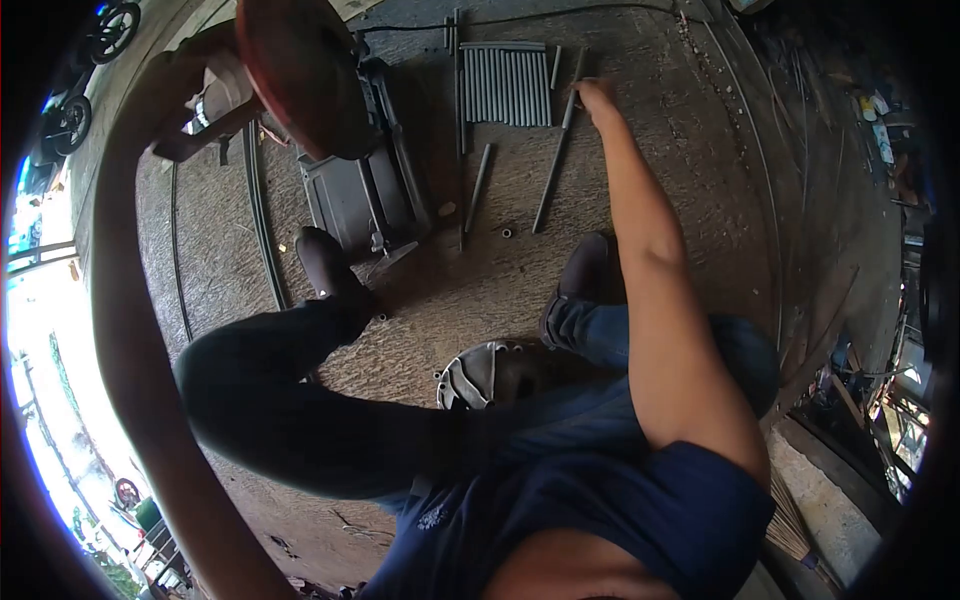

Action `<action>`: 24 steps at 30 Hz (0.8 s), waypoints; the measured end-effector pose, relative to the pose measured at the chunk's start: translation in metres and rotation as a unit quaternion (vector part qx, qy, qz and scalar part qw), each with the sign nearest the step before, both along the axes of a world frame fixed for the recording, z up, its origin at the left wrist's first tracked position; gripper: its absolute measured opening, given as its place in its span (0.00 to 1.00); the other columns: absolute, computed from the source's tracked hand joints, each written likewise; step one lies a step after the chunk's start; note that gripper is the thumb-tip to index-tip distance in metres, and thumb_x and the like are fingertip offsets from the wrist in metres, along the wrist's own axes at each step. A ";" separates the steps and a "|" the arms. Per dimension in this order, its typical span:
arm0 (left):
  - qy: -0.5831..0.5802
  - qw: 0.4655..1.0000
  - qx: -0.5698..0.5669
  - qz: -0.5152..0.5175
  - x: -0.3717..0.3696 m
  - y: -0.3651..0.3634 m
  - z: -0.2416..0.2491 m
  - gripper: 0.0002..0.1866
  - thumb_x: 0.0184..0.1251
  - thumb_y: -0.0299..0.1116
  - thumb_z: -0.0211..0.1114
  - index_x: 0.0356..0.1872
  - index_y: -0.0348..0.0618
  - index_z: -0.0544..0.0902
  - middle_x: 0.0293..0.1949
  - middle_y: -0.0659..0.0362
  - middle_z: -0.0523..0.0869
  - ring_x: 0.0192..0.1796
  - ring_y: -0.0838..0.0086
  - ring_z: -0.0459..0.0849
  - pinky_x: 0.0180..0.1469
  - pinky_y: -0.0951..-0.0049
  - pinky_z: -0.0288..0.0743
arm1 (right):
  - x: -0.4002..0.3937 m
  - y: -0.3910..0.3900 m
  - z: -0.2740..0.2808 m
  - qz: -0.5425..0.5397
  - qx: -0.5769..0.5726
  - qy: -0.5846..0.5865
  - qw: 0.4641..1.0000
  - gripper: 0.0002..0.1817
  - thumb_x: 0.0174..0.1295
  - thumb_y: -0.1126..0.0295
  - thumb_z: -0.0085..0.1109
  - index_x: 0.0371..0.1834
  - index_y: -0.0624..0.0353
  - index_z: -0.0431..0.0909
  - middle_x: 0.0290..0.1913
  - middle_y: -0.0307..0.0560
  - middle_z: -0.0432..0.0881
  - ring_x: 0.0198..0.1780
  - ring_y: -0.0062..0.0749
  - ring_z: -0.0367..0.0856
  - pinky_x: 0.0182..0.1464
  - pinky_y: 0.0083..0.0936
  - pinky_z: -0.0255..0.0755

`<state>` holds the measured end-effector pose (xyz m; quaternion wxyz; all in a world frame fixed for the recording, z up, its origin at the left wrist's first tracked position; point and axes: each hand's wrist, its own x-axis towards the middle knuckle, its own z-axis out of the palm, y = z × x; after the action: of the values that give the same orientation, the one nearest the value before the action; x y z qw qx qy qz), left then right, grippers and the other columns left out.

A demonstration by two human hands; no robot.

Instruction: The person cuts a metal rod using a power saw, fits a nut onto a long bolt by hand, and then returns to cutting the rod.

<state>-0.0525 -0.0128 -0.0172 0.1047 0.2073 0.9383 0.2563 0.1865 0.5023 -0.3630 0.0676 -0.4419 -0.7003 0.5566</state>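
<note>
On the left, my left hand [185, 85] is wrapped round the handle of a cut-off saw [345, 195]. The saw's head, with a large reddish-edged round guard or disc [300, 70], is raised above its dark base. My right arm reaches forward, and my right hand [597, 97] pinches a thin metal tube [556, 165] near its upper part. That tube slants along the ground. Just left of it, several cut metal tubes [505, 88] lie side by side in a neat row. A shorter loose tube [480, 188] rests nearer the saw.
Long metal bars [262, 215] lie left of the saw. A small metal ring [507, 233] sits on the rough floor between my feet. Close to my lap is a round metal part [480, 372]. A broom [790, 525] lies at lower right; a cable [520, 17] crosses the far floor.
</note>
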 end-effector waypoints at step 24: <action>0.043 0.981 -0.188 -0.026 -0.002 -0.017 0.017 0.43 0.44 0.23 0.74 0.69 0.38 0.72 0.61 0.48 0.76 0.54 0.65 0.82 0.43 0.73 0.81 | -0.051 0.037 -0.091 0.160 0.308 -0.096 0.933 0.11 0.56 0.67 0.63 0.31 0.66 0.87 0.39 0.62 0.87 0.45 0.55 0.87 0.50 0.45 0.81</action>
<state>-0.0545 -0.0297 0.0003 0.1080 0.2189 0.9676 0.0639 0.1351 0.5389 -0.4544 0.0429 -0.3330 -0.9017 0.2724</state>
